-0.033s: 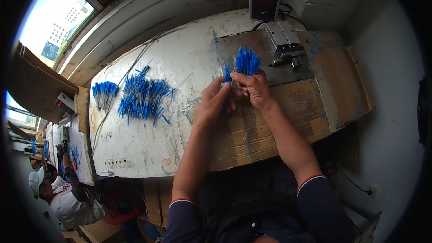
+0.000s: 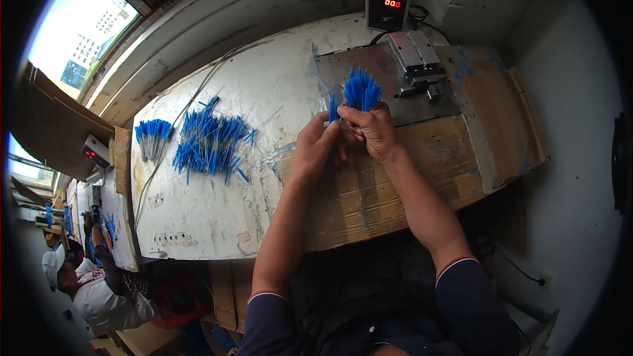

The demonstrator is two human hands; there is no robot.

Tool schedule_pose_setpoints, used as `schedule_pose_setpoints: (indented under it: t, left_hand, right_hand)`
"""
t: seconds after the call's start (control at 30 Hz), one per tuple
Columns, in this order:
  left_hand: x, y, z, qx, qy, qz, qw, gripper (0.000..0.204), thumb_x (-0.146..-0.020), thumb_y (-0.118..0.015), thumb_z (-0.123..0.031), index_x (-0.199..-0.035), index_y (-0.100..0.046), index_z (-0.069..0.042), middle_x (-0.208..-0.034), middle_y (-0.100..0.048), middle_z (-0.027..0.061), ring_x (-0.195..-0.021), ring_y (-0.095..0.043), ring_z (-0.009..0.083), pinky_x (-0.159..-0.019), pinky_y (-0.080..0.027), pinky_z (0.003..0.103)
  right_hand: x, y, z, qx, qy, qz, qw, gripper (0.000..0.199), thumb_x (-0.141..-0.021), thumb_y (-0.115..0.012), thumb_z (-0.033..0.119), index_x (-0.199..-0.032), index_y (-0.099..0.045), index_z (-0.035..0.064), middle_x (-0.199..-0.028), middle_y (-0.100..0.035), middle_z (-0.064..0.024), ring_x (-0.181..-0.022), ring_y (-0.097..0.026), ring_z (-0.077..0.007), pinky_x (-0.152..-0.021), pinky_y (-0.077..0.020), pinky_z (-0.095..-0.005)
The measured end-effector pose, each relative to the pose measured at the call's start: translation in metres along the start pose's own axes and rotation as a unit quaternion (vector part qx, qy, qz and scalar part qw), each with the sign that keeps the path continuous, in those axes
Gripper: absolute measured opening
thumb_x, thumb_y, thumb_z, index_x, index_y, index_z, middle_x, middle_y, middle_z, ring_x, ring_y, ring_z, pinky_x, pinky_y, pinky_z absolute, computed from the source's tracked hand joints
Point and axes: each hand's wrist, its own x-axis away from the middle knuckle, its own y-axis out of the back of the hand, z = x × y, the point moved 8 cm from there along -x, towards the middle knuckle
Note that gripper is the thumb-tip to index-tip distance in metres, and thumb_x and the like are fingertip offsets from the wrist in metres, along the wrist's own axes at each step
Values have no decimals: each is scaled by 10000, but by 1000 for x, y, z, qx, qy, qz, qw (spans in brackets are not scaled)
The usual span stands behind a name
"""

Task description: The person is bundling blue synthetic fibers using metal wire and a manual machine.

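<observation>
Over the cardboard's left part my two hands meet. My right hand (image 2: pixel 373 130) is closed around a thick bundle of thin pieces with blue pointed ends (image 2: pixel 362 90), the blue ends fanned upward. Close beside it, my left hand (image 2: pixel 316 146) pinches a few more blue-ended pieces (image 2: pixel 333 107), also upright. The fingertips of both hands nearly touch, and the lower ends are hidden by the fingers. To the left lies a loose, tangled pile of such pieces (image 2: pixel 210 142) with silvery wire-like stems. Farther left is a neater bunch (image 2: pixel 153 137), blue ends away from me.
Brown cardboard (image 2: pixel 395 178) covers the near right of the worn white table (image 2: pixel 198 217). A metal fixture (image 2: pixel 415 59) sits on a dark plate at the back, by a box with a red-lit display (image 2: pixel 388 1). A cable crosses the left. Another person (image 2: pixel 99 290) works at far left.
More red digits show lit on the display box. My hands and the bundles hold practically the same place.
</observation>
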Motion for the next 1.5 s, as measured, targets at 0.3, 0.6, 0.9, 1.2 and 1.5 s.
schedule_pose_setpoints:
  t: [0.3, 0.6, 0.9, 1.2, 1.5]
  left_hand:
    - [1, 0, -2, -139, -63, -76, 985, 204, -1097, -478, -175, -1228, -440, -23, -955, -714, 114, -626, -658, 134, -551, -529, 250]
    - [-2, 13, -6, 35, -76, -117, 990, 175, -1114, -431, -223, -1148, -438, -51, -987, -714, 136, -695, -691, 174, -603, -576, 280]
    - [6, 49, -20, 123, -180, -232, 948, 222, -1108, -455, -250, -1075, -498, -35, -1034, -704, 134, -900, -723, 274, -845, -602, 427]
    - [16, 83, -2, 199, -107, -375, 899, 117, -1057, -515, -170, -1112, -467, -78, -732, -465, -9, -556, -420, 87, -473, -403, 269]
    - [4, 9, -10, 156, -54, -102, 981, 588, -966, -708, -260, -1445, -448, -40, -661, -419, -64, -479, -323, 26, -415, -278, 195]
  right_hand:
    - [1, 4, 1, 55, 23, -20, 998, 102, -857, -768, 91, -833, -670, 80, -655, -581, 39, -472, -450, -21, -415, -321, -206]
    - [-4, 24, -2, -24, 27, -78, 996, 118, -873, -783, 90, -862, -670, 57, -669, -607, 1, -450, -458, -31, -393, -328, -191]
    - [-5, 40, 7, -80, 60, -138, 985, 150, -873, -793, 114, -833, -656, 69, -705, -605, -10, -475, -458, -50, -408, -334, -218]
    - [-6, 59, 11, -146, 84, -201, 965, 138, -884, -773, 110, -847, -654, 52, -755, -632, -38, -510, -476, -70, -441, -360, -237]
    - [-3, 40, -5, -190, 48, -151, 969, 139, -880, -782, 120, -874, -659, 54, -796, -657, -52, -530, -478, -73, -451, -359, -246]
